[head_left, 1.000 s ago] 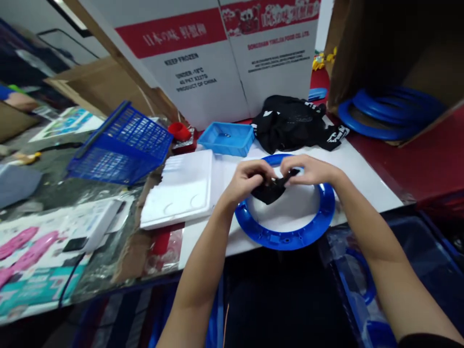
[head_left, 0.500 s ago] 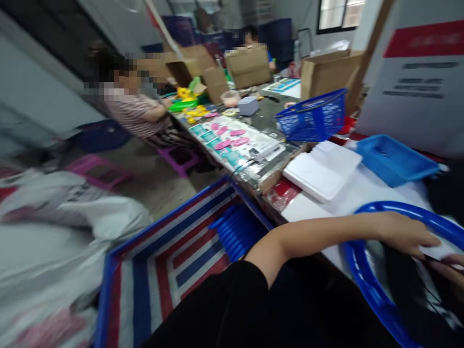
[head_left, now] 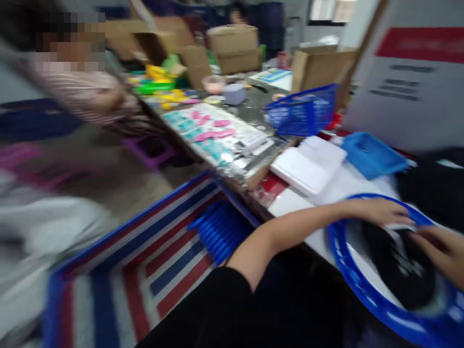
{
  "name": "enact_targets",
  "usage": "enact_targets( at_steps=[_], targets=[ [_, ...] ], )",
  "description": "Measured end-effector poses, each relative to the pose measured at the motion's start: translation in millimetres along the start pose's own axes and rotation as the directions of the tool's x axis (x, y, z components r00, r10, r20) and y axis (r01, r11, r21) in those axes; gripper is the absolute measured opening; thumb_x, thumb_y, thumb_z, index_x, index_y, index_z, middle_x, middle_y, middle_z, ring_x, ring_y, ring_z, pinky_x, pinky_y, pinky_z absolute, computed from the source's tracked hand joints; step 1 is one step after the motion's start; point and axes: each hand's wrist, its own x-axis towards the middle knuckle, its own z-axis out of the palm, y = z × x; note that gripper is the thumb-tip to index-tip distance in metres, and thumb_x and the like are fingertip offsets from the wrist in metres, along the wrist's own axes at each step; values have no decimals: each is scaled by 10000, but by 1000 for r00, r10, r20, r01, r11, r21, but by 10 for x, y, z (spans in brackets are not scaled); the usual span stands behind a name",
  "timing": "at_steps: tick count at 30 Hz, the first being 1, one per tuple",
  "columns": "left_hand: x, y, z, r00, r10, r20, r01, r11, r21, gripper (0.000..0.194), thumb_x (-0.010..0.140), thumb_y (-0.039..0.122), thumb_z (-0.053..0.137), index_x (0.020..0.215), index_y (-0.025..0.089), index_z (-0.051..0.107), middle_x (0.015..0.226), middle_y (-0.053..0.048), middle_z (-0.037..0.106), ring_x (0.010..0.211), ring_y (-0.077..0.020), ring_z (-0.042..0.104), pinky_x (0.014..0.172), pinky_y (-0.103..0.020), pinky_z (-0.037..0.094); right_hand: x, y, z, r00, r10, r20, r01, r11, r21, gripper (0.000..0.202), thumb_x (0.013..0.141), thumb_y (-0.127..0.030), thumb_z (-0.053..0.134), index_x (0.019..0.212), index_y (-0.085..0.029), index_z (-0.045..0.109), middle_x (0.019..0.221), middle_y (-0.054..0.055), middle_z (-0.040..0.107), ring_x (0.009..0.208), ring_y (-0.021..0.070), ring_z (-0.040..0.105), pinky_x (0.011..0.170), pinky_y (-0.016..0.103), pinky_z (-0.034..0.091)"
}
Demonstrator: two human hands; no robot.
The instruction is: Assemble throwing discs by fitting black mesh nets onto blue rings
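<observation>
Black cloth with white print (head_left: 402,278) lies across the opening of the blue plastic ring (head_left: 342,261). The person's left hand (head_left: 384,212) and right hand (head_left: 442,249) pinch its upper edge, probably to keep it spread; blur hides whether it touches the ring.

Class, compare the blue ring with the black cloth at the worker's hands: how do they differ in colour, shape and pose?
Colour: the blue ring is glossy blue; the black cloth is dark with white marks.
Shape: the blue ring is a rounded frame with a wide opening; the black cloth is a limp piece.
Pose: the blue ring lies at the worktop's edge; the black cloth appears held by the left hand and right hand.
</observation>
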Motion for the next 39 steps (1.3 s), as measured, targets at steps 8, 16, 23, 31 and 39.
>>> enact_targets(
  at_steps=[8, 16, 23, 31, 39],
  targets=[
    [-77, -72, -80, 987, -58, 149, 55, 998, 26, 478, 773, 162, 689, 1241, 153, 783, 967, -63, 781, 844, -237, 710, 781, -322, 549, -216, -147, -351, 981, 54, -188, 2, 959, 284, 134, 1034, -394, 730, 1022, -268, 774, 1125, 63, 818, 1098, 274, 771, 1048, 457, 589],
    [-119, 107, 112, 973, -143, 183, 208, 887, -413, 352, 848, 349, 726, 1170, 215, 768, 899, -26, 723, 695, -177, 594, 614, -293, 424, -272, -242, -330, 985, 111, -132, -34, 875, 484, 121, 966, -288, 797, 1069, -258, 854, 1075, 34, 831, 1039, 237, 770, 973, 394, 584],
    [-79, 84, 201, 977, -180, 111, 210, 773, -599, 383, 847, 390, 780, 1183, 207, 766, 941, -36, 738, 783, -179, 635, 684, -283, 454, -239, -245, -349, 973, 162, -165, -34, 804, 593, 184, 885, -263, 830, 1068, -244, 844, 1103, 40, 841, 1094, 242, 774, 997, 387, 603],
    [-44, 98, 132, 969, -229, -88, 142, 816, -561, 429, 854, 597, 791, 912, 203, 630, 800, 31, 598, 722, -142, 553, 672, -251, 434, -197, -86, -263, 960, 213, -182, -129, 913, 387, 226, 947, -284, 692, 1135, -228, 804, 1121, 69, 841, 1047, 250, 790, 889, 372, 620],
    [-58, 168, 67, 684, -109, -722, -145, 949, -280, 307, 984, 522, 680, 987, 217, 644, 1037, -51, 735, 1029, -223, 702, 963, -320, 544, -213, -10, -203, 942, 159, -296, -164, 986, 6, 232, 1092, -326, 571, 1134, -247, 784, 1184, 107, 841, 1109, 297, 775, 1021, 436, 568]
  ],
)
